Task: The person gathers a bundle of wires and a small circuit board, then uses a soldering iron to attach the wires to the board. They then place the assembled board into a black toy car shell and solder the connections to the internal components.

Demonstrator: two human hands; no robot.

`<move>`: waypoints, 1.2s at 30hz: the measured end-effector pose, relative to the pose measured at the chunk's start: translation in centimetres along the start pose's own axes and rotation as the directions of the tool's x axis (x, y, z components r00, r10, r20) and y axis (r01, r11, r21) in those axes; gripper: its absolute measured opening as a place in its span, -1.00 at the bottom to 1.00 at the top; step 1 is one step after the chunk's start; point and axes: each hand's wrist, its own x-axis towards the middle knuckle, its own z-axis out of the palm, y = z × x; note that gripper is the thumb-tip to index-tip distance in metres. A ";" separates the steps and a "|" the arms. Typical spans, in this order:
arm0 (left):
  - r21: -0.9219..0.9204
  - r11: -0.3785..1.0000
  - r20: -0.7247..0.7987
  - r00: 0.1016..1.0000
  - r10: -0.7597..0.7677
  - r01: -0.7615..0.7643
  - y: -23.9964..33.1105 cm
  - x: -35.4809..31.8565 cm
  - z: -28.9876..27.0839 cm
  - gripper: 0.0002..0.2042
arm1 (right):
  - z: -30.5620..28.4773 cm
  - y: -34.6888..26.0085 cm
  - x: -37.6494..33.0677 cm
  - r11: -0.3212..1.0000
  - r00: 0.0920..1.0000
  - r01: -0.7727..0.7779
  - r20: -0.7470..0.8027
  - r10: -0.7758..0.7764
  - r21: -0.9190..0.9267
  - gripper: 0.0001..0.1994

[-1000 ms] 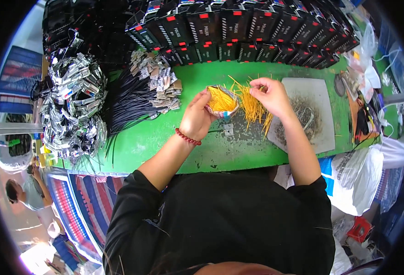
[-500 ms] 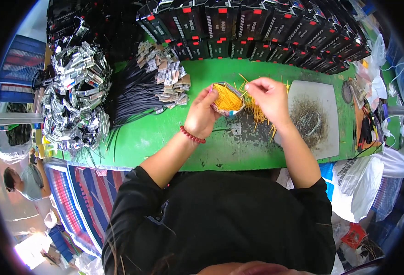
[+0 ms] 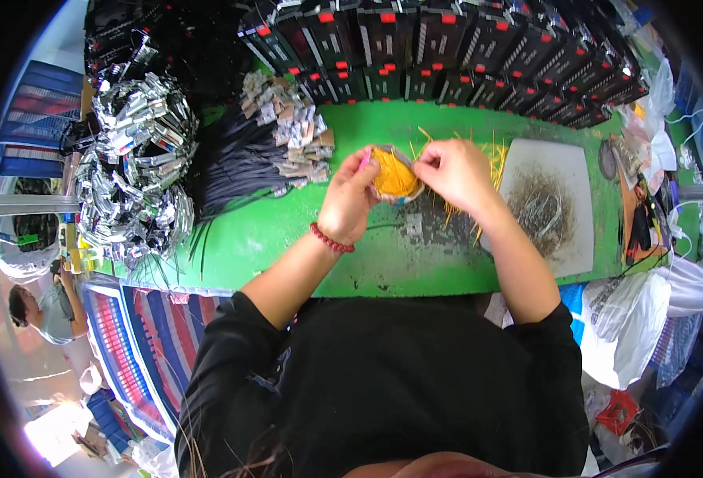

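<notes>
Above the green tabletop point(image 3: 248, 251), in front of the wearer's chest, a round yellow bundle point(image 3: 395, 175) is held up in the hands. Form: roughly circular, its face turned up toward the camera. Colour of face: strong golden yellow, uneven, deeper toward orange in places; fine strands are only partly resolved. A pale greyish wrapper surrounds the yellow like a low collar, its rim uneven, with a small bluish patch on the near side.

Left hand point(image 3: 347, 195): holds the bundle at its left edge, thumb laid over the rim onto the yellow face, the other fingers curled behind and mostly hidden, so the wall is pinched between them. A red bead bracelet point(image 3: 331, 239) circles this wrist.

Right hand point(image 3: 457, 171): at the right rim, thumb and forefinger drawn close together, remaining fingers bent. Cannot tell whether the tips pinch a strand, the wrapper or only each other.

Beside and partly beneath the right hand, loose yellow sticks point(image 3: 497, 163) lie scattered on the table at varied angles. To their right, a pale board point(image 3: 576, 179) carries dark grit and a tangle of thin strands.

Left of the bundle, well apart: black cables point(image 3: 240, 159) with pale ends, then a heap of silvery pieces point(image 3: 132, 159). Along the far side stand rows of black boxes point(image 3: 443, 44) with red marks.
</notes>
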 end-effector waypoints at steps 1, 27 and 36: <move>-0.016 1.000 0.011 1.000 0.003 -0.002 -0.2 0.0 -0.2 -0.72 | 0.4 0.1 -0.1 0.999 0.999 0.024 -0.042 -0.025 -0.032 -0.86; -0.052 0.998 -0.010 1.000 0.022 -0.022 -1.0 -0.3 0.1 -0.70 | 2.2 -2.6 0.7 0.991 0.989 0.059 -0.141 -0.042 0.118 -0.89; -0.154 0.986 -0.020 0.998 -0.059 0.055 0.5 0.5 -1.1 -0.79 | -1.9 3.4 1.7 0.932 0.991 -0.068 0.130 0.023 0.356 -0.87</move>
